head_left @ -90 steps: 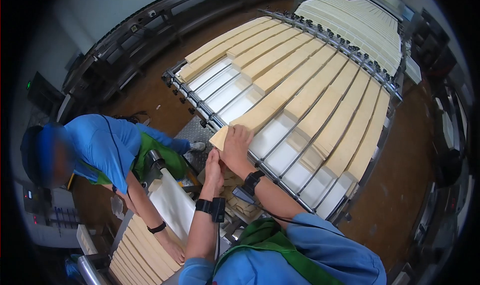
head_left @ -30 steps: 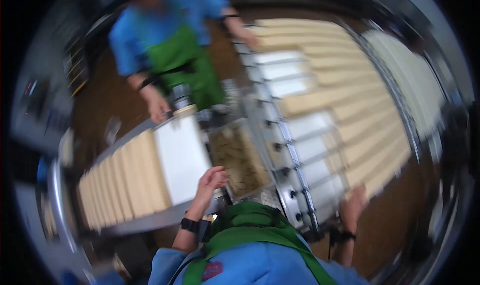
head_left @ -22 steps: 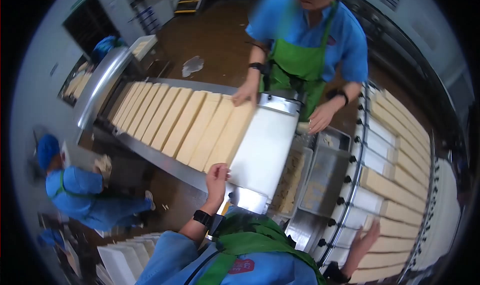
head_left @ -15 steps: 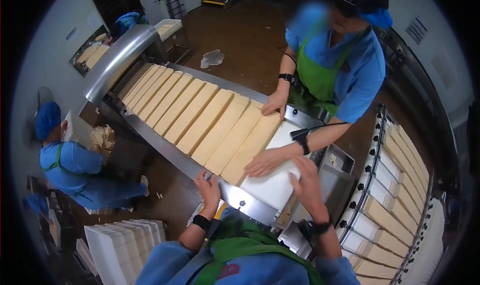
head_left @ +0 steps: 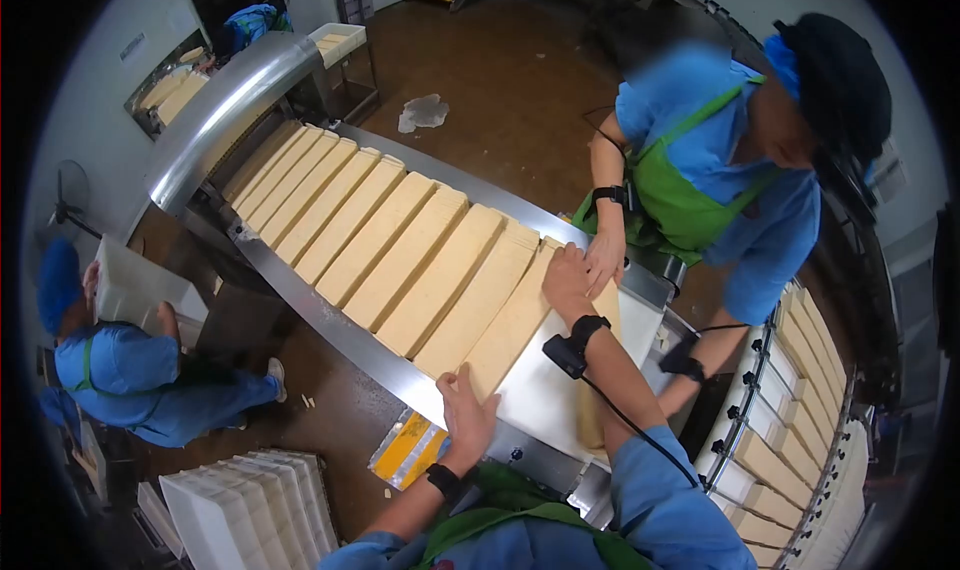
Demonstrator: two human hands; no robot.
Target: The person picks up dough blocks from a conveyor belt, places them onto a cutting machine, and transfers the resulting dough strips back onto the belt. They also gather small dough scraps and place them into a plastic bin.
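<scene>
A row of long pale cream slabs (head_left: 400, 255), their material uncertain, lies across the conveyor. My left hand (head_left: 467, 407) presses its curled fingers against the near end of the last whole slab (head_left: 512, 322). At that slab's far end, the fingers of my right hand (head_left: 568, 278) are closed round the corner. Another pale slab (head_left: 590, 420) lies at the white belt's right edge, partly hidden by my right forearm. Beside my right hand, a co-worker's hand (head_left: 605, 257) touches this slab's far end. White belt surface (head_left: 535, 395) shows between the two slabs.
A steel hood (head_left: 235, 105) arches over the conveyor's far end. On the right stands a rack (head_left: 775, 420) of similar slabs. Stacked white trays (head_left: 245, 505) stand at lower left. Another person (head_left: 120, 370) holds a white tray (head_left: 150, 285) at left.
My right hand has moved from the near side to the last slab's far end; my left hand has shifted right along the edge. The co-worker's arm has swung toward the rack. Another slab now shows at right.
</scene>
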